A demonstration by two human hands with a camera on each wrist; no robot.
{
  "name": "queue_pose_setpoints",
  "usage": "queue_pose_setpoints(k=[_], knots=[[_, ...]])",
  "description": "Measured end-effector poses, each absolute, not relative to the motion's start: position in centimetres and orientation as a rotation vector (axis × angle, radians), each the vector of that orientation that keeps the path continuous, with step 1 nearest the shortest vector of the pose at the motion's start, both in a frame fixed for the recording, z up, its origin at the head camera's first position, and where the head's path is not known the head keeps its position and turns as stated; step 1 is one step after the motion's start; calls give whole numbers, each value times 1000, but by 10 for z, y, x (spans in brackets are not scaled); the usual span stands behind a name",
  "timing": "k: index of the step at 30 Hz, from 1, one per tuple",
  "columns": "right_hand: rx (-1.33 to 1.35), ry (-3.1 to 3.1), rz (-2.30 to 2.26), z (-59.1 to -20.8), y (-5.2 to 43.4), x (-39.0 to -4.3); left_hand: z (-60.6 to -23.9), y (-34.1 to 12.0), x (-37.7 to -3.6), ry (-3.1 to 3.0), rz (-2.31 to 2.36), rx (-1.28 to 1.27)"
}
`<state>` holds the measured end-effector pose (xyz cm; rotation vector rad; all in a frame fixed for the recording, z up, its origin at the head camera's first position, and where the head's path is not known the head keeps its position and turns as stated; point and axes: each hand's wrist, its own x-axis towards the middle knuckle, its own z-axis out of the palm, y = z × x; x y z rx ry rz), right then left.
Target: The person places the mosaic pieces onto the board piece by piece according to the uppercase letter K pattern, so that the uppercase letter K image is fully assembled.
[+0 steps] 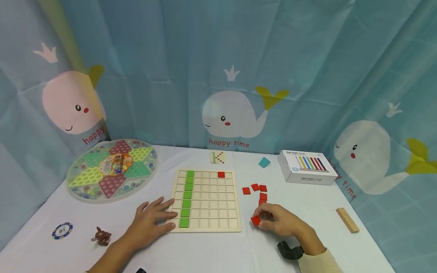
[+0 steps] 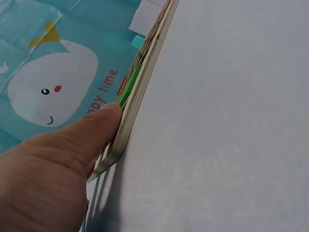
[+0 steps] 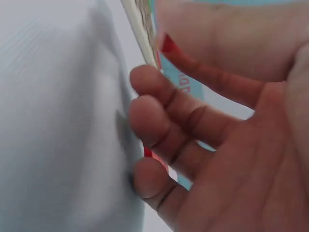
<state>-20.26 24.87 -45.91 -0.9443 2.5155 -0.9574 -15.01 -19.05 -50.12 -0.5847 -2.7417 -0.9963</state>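
Observation:
A wooden grid board (image 1: pixel 209 230) lies flat in the middle of the white table. Green square tiles (image 1: pixel 186 203) fill one column near its left side, and a single red tile (image 1: pixel 221 174) sits in the top row. My left hand (image 1: pixel 150 223) rests with spread fingers on the board's left edge; in the left wrist view its thumb lies on the rim beside a green tile (image 2: pixel 129 92). Right of the board, my right hand (image 1: pixel 281 220) pinches a red square tile (image 1: pixel 255 220) between thumb and index finger. Several loose red tiles (image 1: pixel 263 196) lie just beyond that hand.
A small pattern card (image 1: pixel 218 157) and a teal tile (image 1: pixel 264 162) lie behind the board. At the back right stands a white box (image 1: pixel 307 168), with a wooden block (image 1: pixel 347 220) nearer. Leftward are a round game board (image 1: pixel 112 170), a poker chip (image 1: pixel 62 230) and a brown figurine (image 1: pixel 102 236).

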Motion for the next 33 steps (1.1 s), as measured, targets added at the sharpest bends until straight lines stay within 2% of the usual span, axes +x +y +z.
queue_pose_setpoints(k=[8,15,20,33], knots=[[-932,2610,-1200,-441,240,-211,-501,-190,-150,-2731,-970,-577],[-762,2733,-1383,-430,205,-224,-505,-191,-150,-2742,-990,-561],[-788,2807,-1446,-425,176,-240,-504,-191,-153,-2745,-995,-568],[-676,2799,-1355,-445,120,-284,-504,-191,-154,-2748,-999,-571]])
